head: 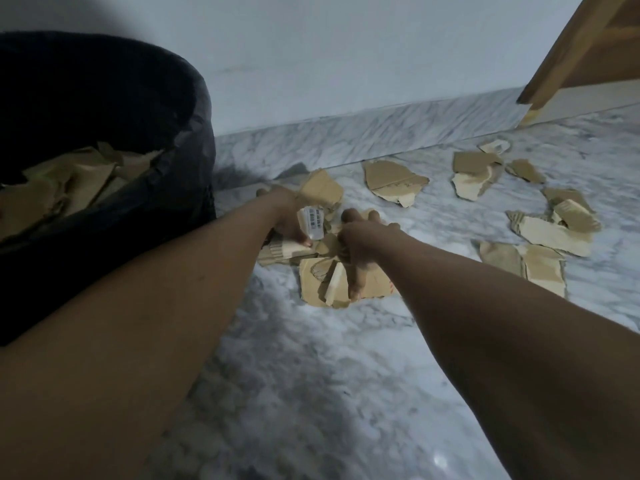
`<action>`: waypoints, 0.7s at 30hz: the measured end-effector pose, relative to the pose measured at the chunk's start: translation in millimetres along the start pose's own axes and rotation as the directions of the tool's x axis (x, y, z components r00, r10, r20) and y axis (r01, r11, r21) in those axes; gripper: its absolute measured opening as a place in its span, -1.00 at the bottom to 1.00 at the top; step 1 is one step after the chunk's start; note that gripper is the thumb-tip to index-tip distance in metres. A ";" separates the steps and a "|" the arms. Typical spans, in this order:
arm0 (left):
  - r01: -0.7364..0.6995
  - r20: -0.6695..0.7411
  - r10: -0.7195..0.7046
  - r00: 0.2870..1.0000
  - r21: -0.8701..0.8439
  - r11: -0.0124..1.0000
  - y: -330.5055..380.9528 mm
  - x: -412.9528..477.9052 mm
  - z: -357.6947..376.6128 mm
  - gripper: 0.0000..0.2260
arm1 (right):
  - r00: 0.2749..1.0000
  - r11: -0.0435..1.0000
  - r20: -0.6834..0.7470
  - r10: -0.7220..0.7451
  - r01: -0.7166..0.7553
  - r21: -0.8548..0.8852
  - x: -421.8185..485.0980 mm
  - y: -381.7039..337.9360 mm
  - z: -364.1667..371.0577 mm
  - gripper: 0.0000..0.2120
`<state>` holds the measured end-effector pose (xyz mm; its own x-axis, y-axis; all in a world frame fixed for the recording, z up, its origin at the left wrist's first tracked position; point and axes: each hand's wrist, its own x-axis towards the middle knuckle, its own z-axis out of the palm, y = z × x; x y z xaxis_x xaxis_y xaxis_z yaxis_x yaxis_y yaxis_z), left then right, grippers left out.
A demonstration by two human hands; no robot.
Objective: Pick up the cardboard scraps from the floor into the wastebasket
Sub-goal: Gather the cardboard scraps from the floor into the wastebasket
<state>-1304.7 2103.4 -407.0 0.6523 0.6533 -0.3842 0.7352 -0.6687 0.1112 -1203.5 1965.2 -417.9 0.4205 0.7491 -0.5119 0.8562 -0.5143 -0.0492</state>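
Head view: left hand (289, 226) grips barcode-labelled scrap (311, 224), print unreadable; right hand (360, 244) pinches floor scrap (313, 286)

1 wide-angle view, taken from the person's head, faces forward and down at the marble floor (311, 393). It is near enough that both bare forearms fill the lower frame, entering at 7 and 5 o'clock. The left hand (287, 221) and right hand (360, 240) meet just above centre among cardboard scraps (391, 178). The wastebasket (194, 140) looms close at 9 o'clock, with the wall (346, 46) at 12 and a wooden panel (588, 53) at 2.
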 end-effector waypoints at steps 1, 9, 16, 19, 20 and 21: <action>-0.014 -0.015 0.014 1.000 0.021 1.000 2.3 -1.7 1.9 -0.30 | 0.999 0.995 -0.008 -0.041 0.040 -0.091 -4.4 -1.3 -2.6 0.02; 0.076 0.106 -0.084 0.991 0.084 0.994 -8.9 -1.3 34.5 0.07 | 0.990 0.989 0.006 -0.139 0.139 -0.043 -33.8 -7.5 11.5 -0.20; 0.164 0.163 -0.169 0.972 0.044 0.985 -23.2 -76.7 66.8 -0.02 | 0.988 0.988 0.023 -0.152 0.152 0.004 -95.2 -33.3 41.4 -0.22; 0.162 0.110 -0.162 0.981 0.002 0.987 -27.3 -124.8 83.5 0.00 | 0.979 0.978 0.032 -0.200 0.202 -0.050 -128.3 -45.0 70.5 -0.13; 0.176 0.106 -0.171 0.980 -0.039 0.984 -26.6 -150.3 84.5 -0.02 | 0.976 0.974 0.000 -0.218 0.218 -0.062 -141.1 -48.2 81.2 -0.22; 0.204 0.113 -0.194 0.974 -0.084 0.975 -28.0 -171.4 90.6 -0.04 | 0.972 0.971 -0.037 -0.232 0.229 -0.067 -153.8 -50.9 92.8 -0.35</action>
<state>-1453.7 1978.0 -427.3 0.4723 0.7263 -0.4994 0.8656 -0.4890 0.1074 -1339.6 1837.5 -416.2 0.2215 0.8626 -0.4548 0.9479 -0.2999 -0.1072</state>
